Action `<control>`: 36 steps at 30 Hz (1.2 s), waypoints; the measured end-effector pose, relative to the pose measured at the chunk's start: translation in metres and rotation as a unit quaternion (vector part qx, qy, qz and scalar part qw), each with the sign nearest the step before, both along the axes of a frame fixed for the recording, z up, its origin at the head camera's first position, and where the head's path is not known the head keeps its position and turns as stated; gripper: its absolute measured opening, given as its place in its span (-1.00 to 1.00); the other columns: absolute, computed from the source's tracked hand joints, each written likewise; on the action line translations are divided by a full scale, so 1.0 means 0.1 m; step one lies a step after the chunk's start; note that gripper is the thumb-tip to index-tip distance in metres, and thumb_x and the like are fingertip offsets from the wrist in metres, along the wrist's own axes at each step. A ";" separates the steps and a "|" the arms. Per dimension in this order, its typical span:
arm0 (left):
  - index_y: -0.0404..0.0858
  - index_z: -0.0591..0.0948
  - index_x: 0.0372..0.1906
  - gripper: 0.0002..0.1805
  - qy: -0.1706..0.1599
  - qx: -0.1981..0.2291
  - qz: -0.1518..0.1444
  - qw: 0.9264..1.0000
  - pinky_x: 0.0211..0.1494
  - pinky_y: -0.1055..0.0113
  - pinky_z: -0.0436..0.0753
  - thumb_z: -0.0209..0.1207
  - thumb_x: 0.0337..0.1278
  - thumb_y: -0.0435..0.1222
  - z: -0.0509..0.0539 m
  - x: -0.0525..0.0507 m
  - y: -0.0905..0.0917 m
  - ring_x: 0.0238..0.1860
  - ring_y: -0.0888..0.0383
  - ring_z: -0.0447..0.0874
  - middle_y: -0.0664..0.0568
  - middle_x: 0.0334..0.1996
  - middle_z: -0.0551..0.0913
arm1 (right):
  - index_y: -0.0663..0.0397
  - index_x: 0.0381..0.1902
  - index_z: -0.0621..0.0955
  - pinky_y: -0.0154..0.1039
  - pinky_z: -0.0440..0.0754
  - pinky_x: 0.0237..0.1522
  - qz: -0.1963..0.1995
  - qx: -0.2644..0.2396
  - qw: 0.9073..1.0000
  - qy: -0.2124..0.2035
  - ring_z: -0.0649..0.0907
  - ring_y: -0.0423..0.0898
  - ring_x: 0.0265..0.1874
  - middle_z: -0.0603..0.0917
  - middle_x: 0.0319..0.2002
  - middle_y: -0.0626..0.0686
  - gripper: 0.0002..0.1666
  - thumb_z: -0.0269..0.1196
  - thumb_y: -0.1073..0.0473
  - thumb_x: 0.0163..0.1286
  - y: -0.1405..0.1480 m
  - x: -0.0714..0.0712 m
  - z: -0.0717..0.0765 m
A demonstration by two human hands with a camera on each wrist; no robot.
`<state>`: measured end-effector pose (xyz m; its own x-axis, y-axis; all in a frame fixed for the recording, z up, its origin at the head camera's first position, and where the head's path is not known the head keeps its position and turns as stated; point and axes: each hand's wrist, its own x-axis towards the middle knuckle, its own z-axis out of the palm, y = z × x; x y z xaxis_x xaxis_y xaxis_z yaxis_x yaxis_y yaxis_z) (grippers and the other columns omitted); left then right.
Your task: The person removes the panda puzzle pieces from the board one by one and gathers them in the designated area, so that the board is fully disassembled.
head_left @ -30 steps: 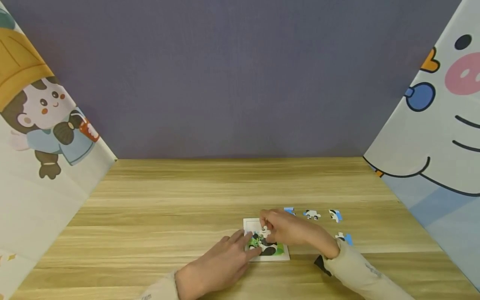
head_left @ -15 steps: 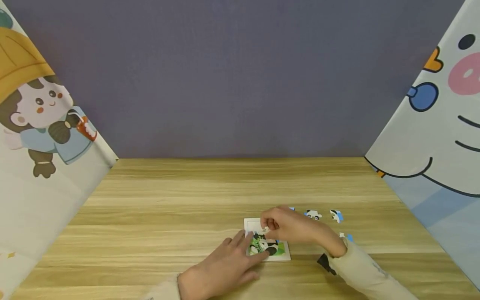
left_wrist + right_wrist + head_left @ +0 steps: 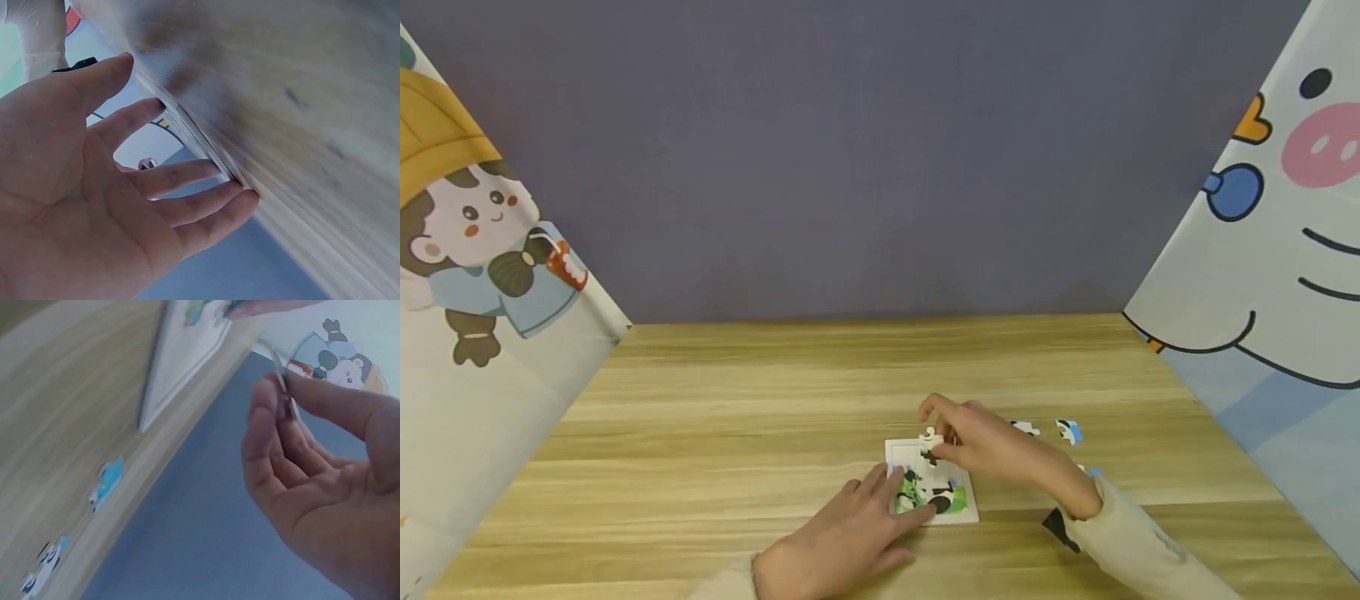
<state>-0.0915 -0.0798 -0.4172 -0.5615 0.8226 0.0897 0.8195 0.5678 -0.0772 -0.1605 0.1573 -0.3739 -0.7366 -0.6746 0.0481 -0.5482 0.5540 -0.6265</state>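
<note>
A small white-framed puzzle board with a panda picture lies on the table in the head view. My left hand rests on its left and front side, fingers spread; the left wrist view shows its fingertips at the board's edge. Just above the back of the board, my right hand pinches a white-and-black puzzle piece between thumb and fingers. Edge-on, that piece appears as a thin strip in the right wrist view. Some fitted pieces fill the board's front part.
Loose puzzle pieces lie right of the board, among them a blue-cornered one and a panda-face one. Another piece shows partly behind the right forearm. A dark grey panel rises behind the wooden table.
My right hand has lifted the pinched piece off the fitted part and moved it toward the board's back edge. The left hand stays on the board.
</note>
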 end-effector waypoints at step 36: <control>0.21 0.43 0.41 -0.40 0.017 0.028 0.001 0.999 0.02 0.05 0.65 0.19 0.28 0.11 -0.02 0.01 -0.01 0.25 -0.18 0.49 -0.23 0.23 0.47 | -0.16 0.06 0.55 -0.32 0.63 -0.38 -0.090 -0.034 0.992 0.085 0.65 -0.24 -0.44 0.66 -0.42 -0.19 -0.63 0.27 0.34 0.39 0.55 0.27 0.05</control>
